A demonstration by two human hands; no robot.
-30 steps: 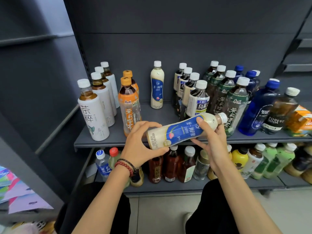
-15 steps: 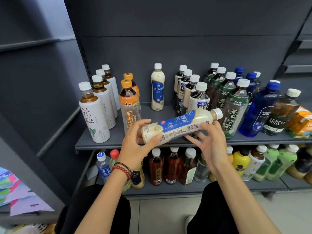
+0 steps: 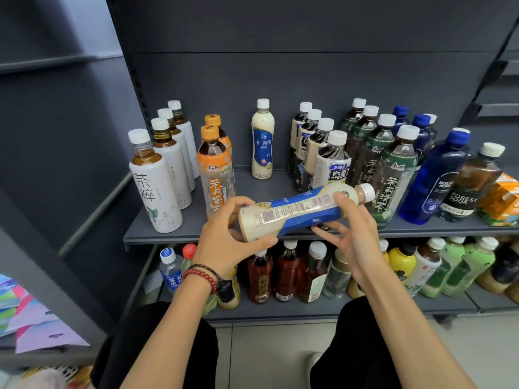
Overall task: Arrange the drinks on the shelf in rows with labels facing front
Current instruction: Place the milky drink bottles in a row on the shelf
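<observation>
The person is down low in front of the grey metal shelf (image 3: 174,235), with a cream plastic bottle with a blue wrap label and white cap (image 3: 303,211) lying sideways between both hands. It is out over the shelf's front edge, cap pointing right. The left hand (image 3: 227,242) is wrapped round its base end, thumb under and fingers over. The right hand (image 3: 354,231) pinches the neck end, thumb on top and fingers beneath. What faces up is the back of the label, with the barcode and a printed square code, so I'd say the step in hand is working out which way this drink faces before it goes down. Its place looks plain enough: a matching cream bottle (image 3: 262,141) stands alone at the back of the shelf, upright with its blue front showing. It sits in the open lane between the orange-capped tea bottles (image 3: 214,169) on the left and the row of dark oolong bottles with white caps (image 3: 331,161) on the right. The next move, as I read it, calls for tipping the held bottle upright and rolling it until the blue front looks outward. Then it wants setting down straight ahead of its twin, without knocking the nearest orange-capped bottle, which is just beside the left hand's fingers.
</observation>
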